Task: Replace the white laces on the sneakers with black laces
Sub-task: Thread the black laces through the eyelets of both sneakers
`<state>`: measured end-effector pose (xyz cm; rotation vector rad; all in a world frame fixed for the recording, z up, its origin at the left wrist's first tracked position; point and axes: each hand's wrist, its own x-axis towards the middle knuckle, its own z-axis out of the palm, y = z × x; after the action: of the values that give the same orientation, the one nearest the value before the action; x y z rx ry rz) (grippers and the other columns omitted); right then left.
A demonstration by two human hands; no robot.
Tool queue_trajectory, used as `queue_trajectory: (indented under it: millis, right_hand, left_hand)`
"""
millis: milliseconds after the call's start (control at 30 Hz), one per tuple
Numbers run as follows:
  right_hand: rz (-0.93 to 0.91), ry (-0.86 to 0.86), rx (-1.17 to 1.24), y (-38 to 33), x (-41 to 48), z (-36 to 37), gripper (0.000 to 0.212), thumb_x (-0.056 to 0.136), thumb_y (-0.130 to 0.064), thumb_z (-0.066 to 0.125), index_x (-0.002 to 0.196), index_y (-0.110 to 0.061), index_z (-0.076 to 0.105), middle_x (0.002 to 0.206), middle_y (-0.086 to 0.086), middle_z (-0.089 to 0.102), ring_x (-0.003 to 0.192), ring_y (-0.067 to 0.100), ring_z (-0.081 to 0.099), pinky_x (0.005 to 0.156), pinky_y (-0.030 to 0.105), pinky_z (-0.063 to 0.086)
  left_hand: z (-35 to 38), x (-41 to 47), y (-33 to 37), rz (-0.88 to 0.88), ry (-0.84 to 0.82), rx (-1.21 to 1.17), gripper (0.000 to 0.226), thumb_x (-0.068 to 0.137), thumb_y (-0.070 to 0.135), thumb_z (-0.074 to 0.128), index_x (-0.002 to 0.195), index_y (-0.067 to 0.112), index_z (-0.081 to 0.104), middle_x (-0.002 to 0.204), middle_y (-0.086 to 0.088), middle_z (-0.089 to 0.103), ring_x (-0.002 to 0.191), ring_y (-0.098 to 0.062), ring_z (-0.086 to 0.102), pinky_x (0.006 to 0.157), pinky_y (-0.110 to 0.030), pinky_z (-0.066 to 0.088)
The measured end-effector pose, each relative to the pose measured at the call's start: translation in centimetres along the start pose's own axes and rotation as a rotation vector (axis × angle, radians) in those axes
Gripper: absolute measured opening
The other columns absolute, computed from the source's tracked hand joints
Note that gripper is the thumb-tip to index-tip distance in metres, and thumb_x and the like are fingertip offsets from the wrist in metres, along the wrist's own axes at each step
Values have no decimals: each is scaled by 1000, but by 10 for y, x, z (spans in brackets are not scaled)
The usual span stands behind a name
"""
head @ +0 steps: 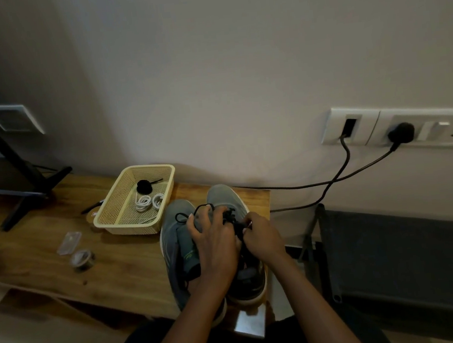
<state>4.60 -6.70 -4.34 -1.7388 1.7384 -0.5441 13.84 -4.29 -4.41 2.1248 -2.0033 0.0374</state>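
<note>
Black round shoelace (231, 217) pinched between right hand (263, 237) thumb and fingertips, over eyelets of right one of two grey mesh sneakers (176, 232). Left hand (213, 245) just left of pinch, bent fingers spread on uppers; cannot tell if holding lace. Cream perforated plastic basket (106, 212) far-left of grip, coiled white laces (149, 201) inside.

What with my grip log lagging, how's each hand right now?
Left hand: grips the right-hand grey sneaker.
Right hand: pinches the black lace.
</note>
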Motion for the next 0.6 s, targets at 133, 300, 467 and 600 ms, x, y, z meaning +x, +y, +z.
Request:
queue_trajectory:
  millis: [133,300,467,600]
  right_hand:
    - [-21,-29,-24,-1,0,-1,16,92,-12,45,106,-11,52,111,10,58,100,27,55,73,31,40]
    - [-15,-39,-6,-1,0,-3,15,92,-12,45,105,-11,52,109,10,58,97,26,55,73,31,41]
    - [-14,-35,-10,-1,1,-4,17,91,-11,45,106,-9,53,110,11,58,98,28,55,72,30,40]
    - [-24,-24,-11,-2,1,-5,18,91,-10,44,107,-9,54,110,11,58,97,27,55,71,29,39]
  left_hand:
    - [7,0,-1,-13,59,-6,20,90,25,54,104,19,68,146,1,36,142,-27,15,106,-49,-7]
    - [15,2,-4,-7,147,-16,11,67,19,80,70,19,70,125,-3,58,126,-30,42,102,-52,11]
    - [24,5,-9,42,336,-115,20,55,14,86,61,19,67,110,-5,66,115,-28,45,97,-48,16]
    - [27,6,-9,30,353,-198,15,62,14,82,64,18,68,108,-3,66,115,-22,36,97,-46,16]
